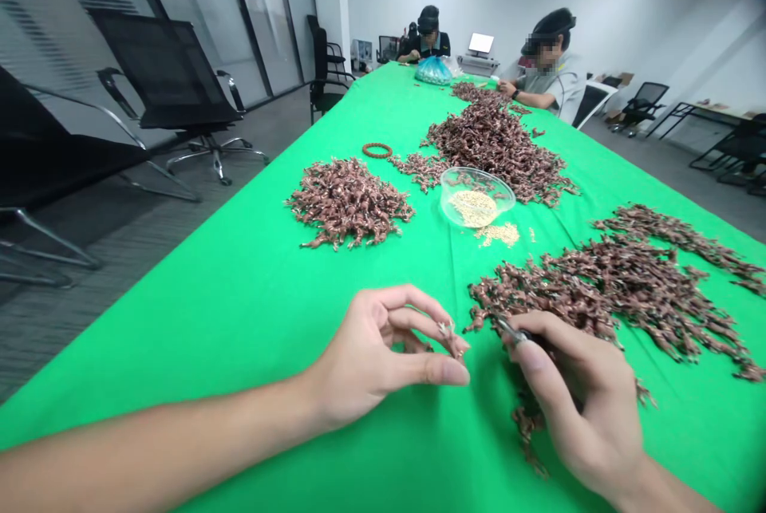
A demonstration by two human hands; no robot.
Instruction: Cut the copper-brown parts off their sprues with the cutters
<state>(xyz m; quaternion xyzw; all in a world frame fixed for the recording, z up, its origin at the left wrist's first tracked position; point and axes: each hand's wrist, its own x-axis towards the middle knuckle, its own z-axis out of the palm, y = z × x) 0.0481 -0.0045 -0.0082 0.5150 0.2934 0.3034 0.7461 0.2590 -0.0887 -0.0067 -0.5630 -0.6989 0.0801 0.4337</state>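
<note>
Between the thumb and fingertips of my left hand (368, 349) is a small brown figurine (453, 340) with pale tips. My right hand (590, 405) grips a slim tool with a pointed metal tip (511, 329); its handle is mostly hidden by the fingers, so its exact kind is unclear. The tip points left, apart from the held figurine. Behind and under my right hand spreads a loose heap of similar brown figurines (604, 282). Farther off, a rounded pile of figurines (350, 202) sits beyond my left hand.
A clear plastic bowl (448, 198) holds pale small grains, some spilled beside it (499, 234). A large figurine pile (496, 146) and a brown beaded ring (377, 151) lie on the green cloth (239, 321). Two people sit at the far end, near a blue bag (434, 71). Chairs (171, 74) stand left.
</note>
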